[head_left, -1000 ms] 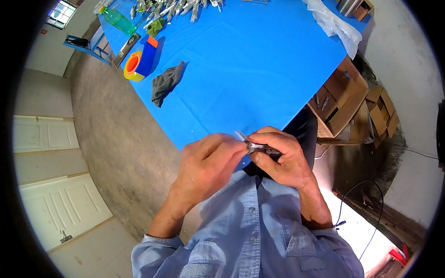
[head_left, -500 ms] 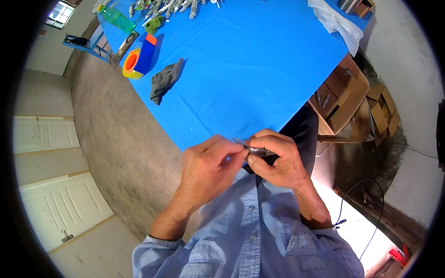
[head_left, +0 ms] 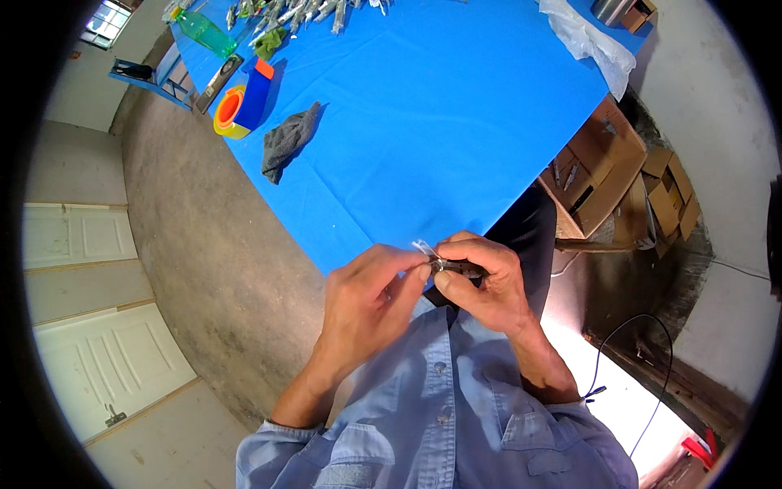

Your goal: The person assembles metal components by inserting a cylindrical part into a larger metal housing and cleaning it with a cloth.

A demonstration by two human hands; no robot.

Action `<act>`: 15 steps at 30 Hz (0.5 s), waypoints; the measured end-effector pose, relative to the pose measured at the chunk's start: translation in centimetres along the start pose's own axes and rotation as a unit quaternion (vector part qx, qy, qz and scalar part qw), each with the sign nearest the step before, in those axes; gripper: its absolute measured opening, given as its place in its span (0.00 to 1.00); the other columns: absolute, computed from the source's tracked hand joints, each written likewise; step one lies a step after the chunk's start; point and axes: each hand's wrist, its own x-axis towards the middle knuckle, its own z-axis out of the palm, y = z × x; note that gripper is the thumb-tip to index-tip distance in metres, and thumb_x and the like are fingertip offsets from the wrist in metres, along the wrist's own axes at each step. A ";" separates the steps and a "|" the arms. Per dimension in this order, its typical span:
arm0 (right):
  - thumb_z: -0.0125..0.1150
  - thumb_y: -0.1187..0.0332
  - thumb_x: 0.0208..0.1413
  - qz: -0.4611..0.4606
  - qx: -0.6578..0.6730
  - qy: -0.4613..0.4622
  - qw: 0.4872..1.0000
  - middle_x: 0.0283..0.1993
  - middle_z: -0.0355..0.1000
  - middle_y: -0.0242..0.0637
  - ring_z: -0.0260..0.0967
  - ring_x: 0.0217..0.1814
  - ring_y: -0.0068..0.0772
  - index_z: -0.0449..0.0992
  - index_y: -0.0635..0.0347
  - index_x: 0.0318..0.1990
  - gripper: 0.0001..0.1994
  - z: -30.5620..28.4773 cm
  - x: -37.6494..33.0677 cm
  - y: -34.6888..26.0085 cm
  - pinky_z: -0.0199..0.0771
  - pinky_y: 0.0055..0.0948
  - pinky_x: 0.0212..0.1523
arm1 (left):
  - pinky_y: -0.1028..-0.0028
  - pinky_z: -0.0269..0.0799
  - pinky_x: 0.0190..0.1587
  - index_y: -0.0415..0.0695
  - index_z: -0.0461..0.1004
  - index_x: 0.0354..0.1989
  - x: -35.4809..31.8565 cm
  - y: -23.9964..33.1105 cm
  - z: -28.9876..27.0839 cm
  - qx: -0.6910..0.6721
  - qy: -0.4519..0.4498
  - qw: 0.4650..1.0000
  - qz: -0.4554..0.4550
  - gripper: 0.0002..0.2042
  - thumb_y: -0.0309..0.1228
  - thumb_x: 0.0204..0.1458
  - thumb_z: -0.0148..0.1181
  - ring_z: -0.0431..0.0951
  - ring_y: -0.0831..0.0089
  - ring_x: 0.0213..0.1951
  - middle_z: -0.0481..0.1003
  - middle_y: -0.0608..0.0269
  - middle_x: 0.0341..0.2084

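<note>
Close to my shirt front, past the table's near corner, my two hands meet at the fingertips. My right hand [head_left: 492, 285] grips a small, dark metallic part [head_left: 461, 267] between thumb and forefinger; much of it is hidden by the fingers. My left hand [head_left: 363, 295] is closed in a pinch at the part's left end. A thin, clear plastic-looking strip [head_left: 423, 247] sticks up from between the fingertips. Whether the left fingers hold the strip or the part's tip, I cannot tell.
A blue-covered table [head_left: 423, 122] bears a grey cloth [head_left: 290, 143], a tape dispenser [head_left: 248, 102], a green bottle [head_left: 204, 33], several slim metallic pieces [head_left: 301, 12] and a plastic bag [head_left: 590, 45]. An open cardboard box [head_left: 599, 175] stands at the right.
The clear strip now shows more plainly and stands more upright at the fingertips. My left hand has shifted slightly down and right; my right hand keeps its grip.
</note>
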 end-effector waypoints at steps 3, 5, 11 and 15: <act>0.64 0.83 0.58 0.026 0.072 0.027 0.997 0.41 0.78 0.34 0.71 0.37 0.15 0.80 0.68 0.49 0.12 0.1 -0.5 0.5 0.68 0.19 0.33 | 0.74 0.74 0.27 0.43 0.82 0.43 -0.2 0.2 0.0 0.035 0.021 0.998 0.051 0.10 0.20 0.53 0.70 0.81 0.71 0.27 0.81 0.60 0.33; 0.63 0.83 0.59 0.037 0.102 0.037 0.993 0.41 0.77 0.33 0.70 0.36 0.15 0.80 0.68 0.50 0.12 0.3 -0.6 0.6 0.66 0.19 0.32 | 0.76 0.73 0.26 0.42 0.83 0.42 -0.3 -0.4 0.3 0.054 0.045 0.992 0.103 0.11 0.18 0.52 0.70 0.80 0.75 0.26 0.81 0.61 0.33; 0.63 0.83 0.60 0.073 0.141 0.026 0.987 0.41 0.77 0.33 0.69 0.36 0.14 0.80 0.69 0.51 0.12 -0.1 -0.7 0.7 0.66 0.19 0.32 | 0.75 0.76 0.26 0.43 0.84 0.44 -0.2 -0.9 0.9 0.124 0.059 0.973 0.187 0.16 0.14 0.47 0.69 0.82 0.71 0.29 0.81 0.60 0.35; 0.63 0.83 0.61 0.062 0.160 0.030 0.985 0.42 0.77 0.33 0.68 0.36 0.13 0.79 0.69 0.52 0.13 0.4 -0.7 0.4 0.66 0.19 0.33 | 0.75 0.77 0.26 0.43 0.84 0.46 -0.2 -1.6 1.2 0.131 0.066 0.968 0.203 0.18 0.13 0.45 0.69 0.83 0.70 0.30 0.82 0.60 0.36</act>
